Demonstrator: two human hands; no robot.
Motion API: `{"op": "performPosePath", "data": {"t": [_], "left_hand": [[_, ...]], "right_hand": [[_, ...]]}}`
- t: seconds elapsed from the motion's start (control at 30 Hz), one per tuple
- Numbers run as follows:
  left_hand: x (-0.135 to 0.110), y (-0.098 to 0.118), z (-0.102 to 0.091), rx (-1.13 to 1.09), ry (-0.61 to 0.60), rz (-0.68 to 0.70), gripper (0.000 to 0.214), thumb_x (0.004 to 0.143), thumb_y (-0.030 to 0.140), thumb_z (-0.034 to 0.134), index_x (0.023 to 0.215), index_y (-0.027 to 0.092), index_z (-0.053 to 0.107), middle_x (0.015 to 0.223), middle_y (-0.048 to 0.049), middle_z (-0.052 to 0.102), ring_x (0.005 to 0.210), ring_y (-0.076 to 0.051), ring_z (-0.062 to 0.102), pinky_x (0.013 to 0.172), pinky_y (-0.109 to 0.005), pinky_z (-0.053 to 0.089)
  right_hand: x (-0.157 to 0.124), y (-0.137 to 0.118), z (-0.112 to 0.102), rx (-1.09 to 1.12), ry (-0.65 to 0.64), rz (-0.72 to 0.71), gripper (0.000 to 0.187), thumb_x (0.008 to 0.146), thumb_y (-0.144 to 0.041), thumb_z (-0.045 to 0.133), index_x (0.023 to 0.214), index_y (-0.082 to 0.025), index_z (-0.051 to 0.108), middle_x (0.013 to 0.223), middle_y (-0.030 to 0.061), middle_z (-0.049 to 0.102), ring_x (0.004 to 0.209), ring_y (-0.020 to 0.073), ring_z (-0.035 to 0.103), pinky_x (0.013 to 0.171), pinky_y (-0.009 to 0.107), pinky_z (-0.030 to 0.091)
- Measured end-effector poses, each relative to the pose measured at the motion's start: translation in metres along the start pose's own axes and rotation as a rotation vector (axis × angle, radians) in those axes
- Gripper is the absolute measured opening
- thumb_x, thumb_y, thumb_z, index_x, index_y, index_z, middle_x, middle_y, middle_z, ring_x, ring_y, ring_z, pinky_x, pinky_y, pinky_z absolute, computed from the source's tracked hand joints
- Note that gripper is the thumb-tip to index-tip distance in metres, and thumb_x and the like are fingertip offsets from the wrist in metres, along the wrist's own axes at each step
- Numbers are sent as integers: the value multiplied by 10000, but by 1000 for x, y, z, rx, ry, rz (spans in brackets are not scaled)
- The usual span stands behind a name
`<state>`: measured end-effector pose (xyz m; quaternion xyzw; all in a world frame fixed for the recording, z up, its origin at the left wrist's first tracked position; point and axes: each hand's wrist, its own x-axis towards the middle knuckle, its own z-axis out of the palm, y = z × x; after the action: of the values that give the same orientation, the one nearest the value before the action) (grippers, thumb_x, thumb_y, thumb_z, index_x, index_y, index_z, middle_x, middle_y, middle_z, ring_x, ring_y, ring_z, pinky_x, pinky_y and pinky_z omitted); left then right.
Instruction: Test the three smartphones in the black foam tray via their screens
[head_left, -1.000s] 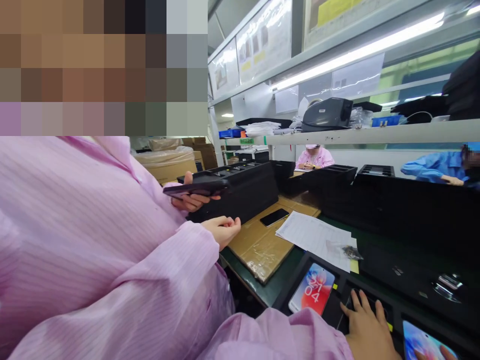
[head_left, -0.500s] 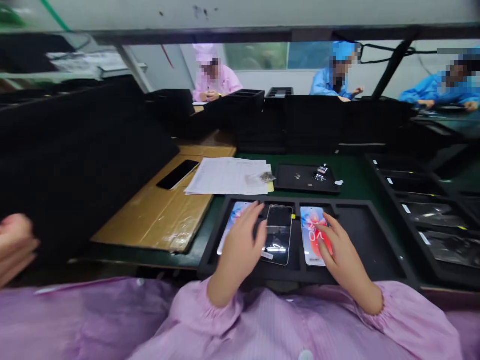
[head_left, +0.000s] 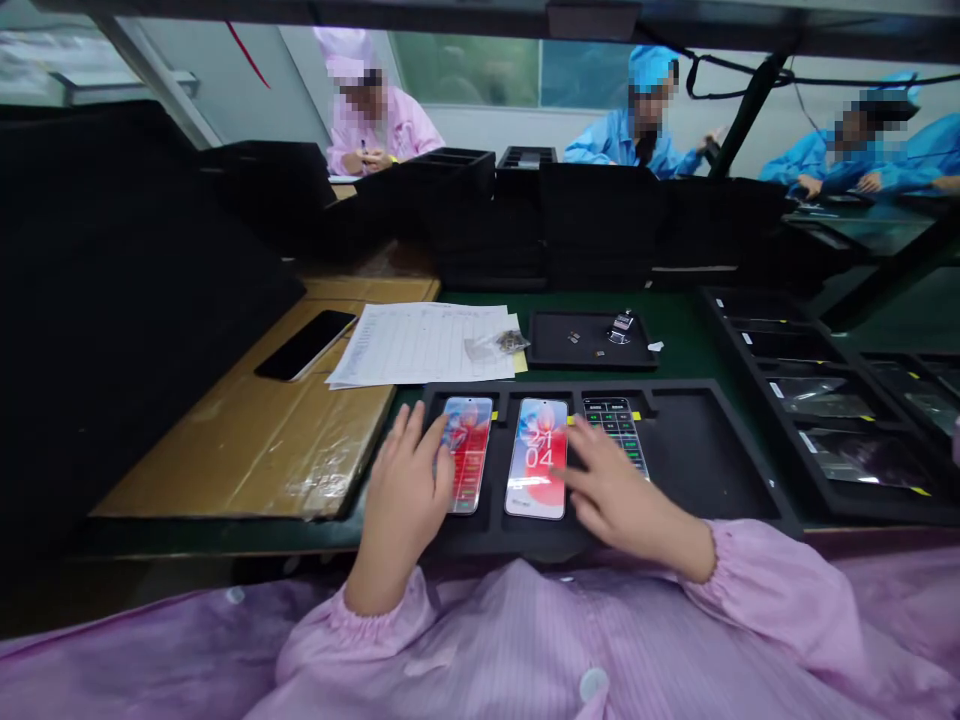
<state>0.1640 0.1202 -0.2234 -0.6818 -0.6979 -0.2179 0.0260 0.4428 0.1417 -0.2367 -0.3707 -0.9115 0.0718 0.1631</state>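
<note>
Three smartphones lie face up in compartments of a black foam tray [head_left: 701,450] before me. The left phone [head_left: 469,460] has a red and blue screen, partly overlaid with faint lines. A clock glows on the middle phone [head_left: 536,465], and the right phone [head_left: 611,420] displays a dark grid with green text. My left hand [head_left: 409,490] is open, its fingers spread over the left phone's left edge. My right hand [head_left: 622,490] reaches across the right phone, covering its lower part. Its fingers are apart, with the tips at the middle phone's right edge.
Behind the tray are printed sheets [head_left: 420,345], a small bag of parts [head_left: 510,342] and a small black tray [head_left: 547,345]. Another phone [head_left: 306,345] rests on brown cardboard [head_left: 330,450]. Trays of bagged items [head_left: 817,395] stand right. People work beyond black stacked trays [head_left: 600,225].
The middle phone's screen has gone from dark to lit, and the right phone now shows a grid. My left hand moved to the left phone, my right to the middle phone. The view shifted.
</note>
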Motion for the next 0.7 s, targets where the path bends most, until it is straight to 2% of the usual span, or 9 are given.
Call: {"op": "performPosePath", "data": {"t": [0.07,0.13,0.2,0.23,0.33,0.47,0.57,0.63,0.7], "left_hand": [[0,3,-3,-95,14,9,542,971,321,277,1312,83,625,1461,-168,544,1393,-281,481,1150,-450,407],[-2,1,-4,-133,24,-38,550,967,334,272,1289,79,638,1408,-170,591,1334,-274,544,1139,-433,423],[-4,-2,-2,-133,25,-105,576,962,348,260,1282,52,637,1398,-195,591,1334,-296,541,1144,-452,414],[-4,-4,0,-132,22,-143,591,958,353,256,1289,34,628,1407,-211,578,1347,-310,526,1148,-466,407],[-4,-2,5,-154,-4,-264,616,947,342,260,1346,-9,569,1437,-237,541,1370,-341,496,1146,-500,401],[-9,5,1,-150,-15,-386,635,947,342,268,1445,1,468,1471,-221,514,1368,-334,501,1128,-493,424],[-17,-6,-4,-147,-137,-319,733,922,453,366,1522,31,350,1546,-214,421,1414,-335,446,1123,-498,425],[-19,-22,-5,-176,-290,-169,955,813,546,560,1572,71,230,1613,-206,299,1467,-350,356,1119,-507,425],[-14,-36,-5,-194,-376,-69,1161,684,546,712,1592,99,143,1640,-209,223,1486,-367,308,1122,-502,418]], "right_hand": [[7,-9,2,31,-52,-38,415,923,-130,462,1280,-202,660,1575,139,380,1502,347,242,1190,609,282],[7,-8,4,-37,53,131,401,942,-140,437,1290,-136,636,1568,200,366,1502,390,213,1175,667,257],[-1,-1,4,-91,179,290,409,959,-156,415,1319,-68,588,1573,254,322,1506,408,183,1167,678,264],[-7,3,4,-87,214,321,414,970,-169,403,1336,-63,565,1583,253,303,1509,395,184,1169,662,281],[-27,11,2,-19,257,336,408,1002,-214,378,1366,-107,528,1588,211,315,1508,342,225,1168,608,338],[-45,17,0,53,331,408,390,1011,-232,371,1352,-125,526,1558,206,368,1500,326,258,1175,606,332],[-50,22,-1,96,361,438,390,1007,-237,378,1356,-148,526,1553,186,384,1490,319,286,1182,609,318],[-51,24,-1,124,369,445,383,1004,-244,383,1344,-164,540,1549,170,396,1481,316,308,1183,604,321],[-50,25,-1,145,371,454,377,1002,-251,386,1330,-171,553,1544,161,409,1472,314,327,1180,600,328]]}}
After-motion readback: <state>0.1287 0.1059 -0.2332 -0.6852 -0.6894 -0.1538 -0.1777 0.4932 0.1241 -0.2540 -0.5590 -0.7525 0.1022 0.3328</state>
